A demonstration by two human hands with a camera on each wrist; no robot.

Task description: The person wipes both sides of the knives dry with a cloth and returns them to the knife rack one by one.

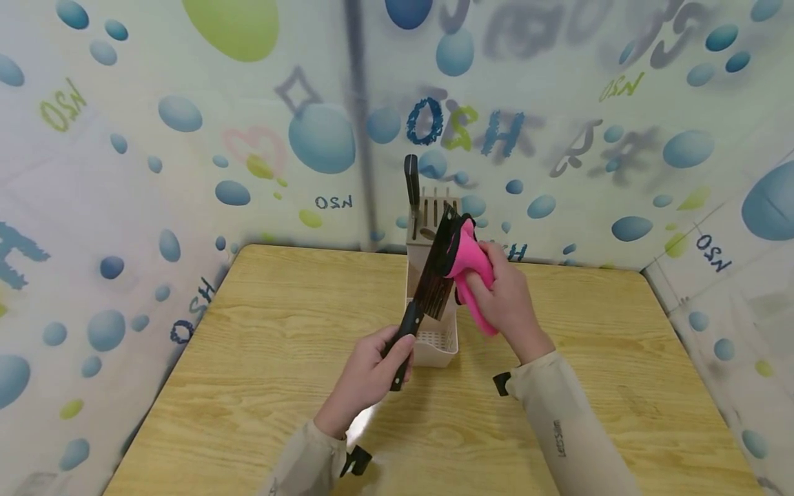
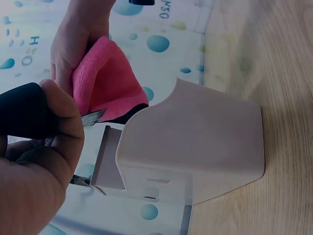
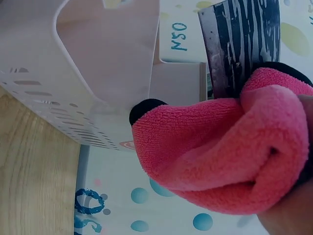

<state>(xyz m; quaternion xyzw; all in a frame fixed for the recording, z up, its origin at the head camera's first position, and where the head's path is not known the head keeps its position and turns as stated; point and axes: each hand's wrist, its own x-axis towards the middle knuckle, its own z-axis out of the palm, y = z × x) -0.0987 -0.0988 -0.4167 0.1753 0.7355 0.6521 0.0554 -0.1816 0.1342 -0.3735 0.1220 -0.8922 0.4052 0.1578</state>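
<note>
Left hand (image 1: 370, 366): grips the knife (image 1: 434, 281) by its black handle (image 1: 409, 322), probably to stay clear of the blade (image 3: 240, 41) | Right hand (image 1: 510, 304): grips the pink cloth (image 1: 471, 265) at the blade, its folds perhaps shielding from the edge | Knife: aslant before the rack (image 1: 436, 355) | Rack: upright on the tabletop (image 1: 279, 331)

The left hand (image 1: 372, 368) grips, fingers curled round and thumb laid along the near side; the right hand (image 1: 509, 303) reaches farther forward, pinching between thumb and fingers; the left forearm (image 1: 304, 458) and right forearm (image 1: 573, 420) slant inward, bringing both hands near each other.
</note>
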